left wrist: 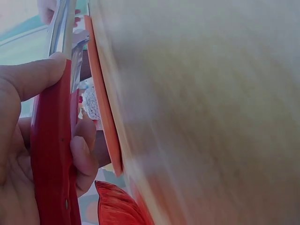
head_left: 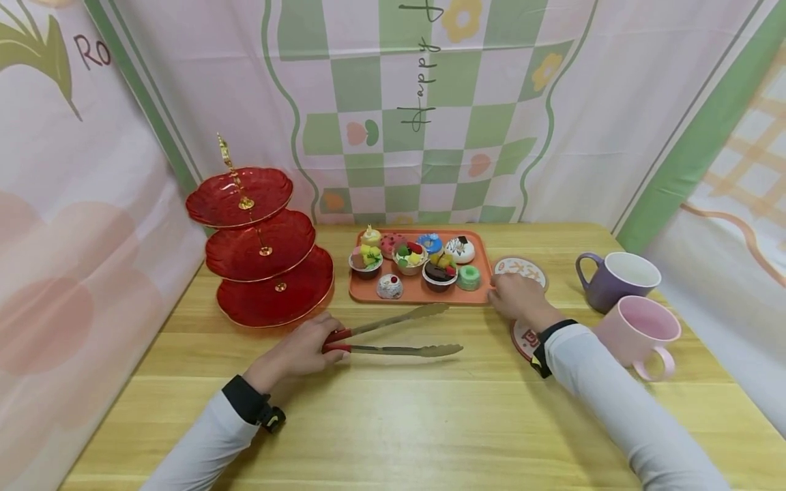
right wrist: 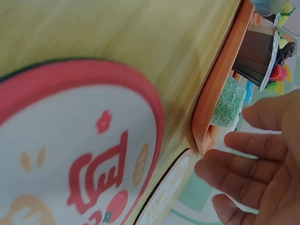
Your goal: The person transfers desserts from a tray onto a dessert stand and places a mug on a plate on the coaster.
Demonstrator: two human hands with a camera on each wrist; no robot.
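The wooden worktop [head_left: 393,409] lies open across its near half, but the three-tier red stand [head_left: 260,252] crowds the far left and the orange tray [head_left: 362,294] of toy desserts sits mid-far. The left hand [head_left: 301,351] curls round the red handles of the tongs [head_left: 393,334], whose open tips point right, just short of the tray's near edge; a careless swing could nudge that tray or the stand. The right hand [head_left: 518,296] rests loose-fingered, holding nothing, at the tray's right corner over a round coaster [head_left: 528,271], with the purple mug [head_left: 614,279] and pink mug [head_left: 641,334] near enough for the sleeve to tip.

We see the tiered stand [head_left: 260,252] left of the tray [head_left: 359,293], tongs [head_left: 393,334] before it, mugs [head_left: 617,279] far right.
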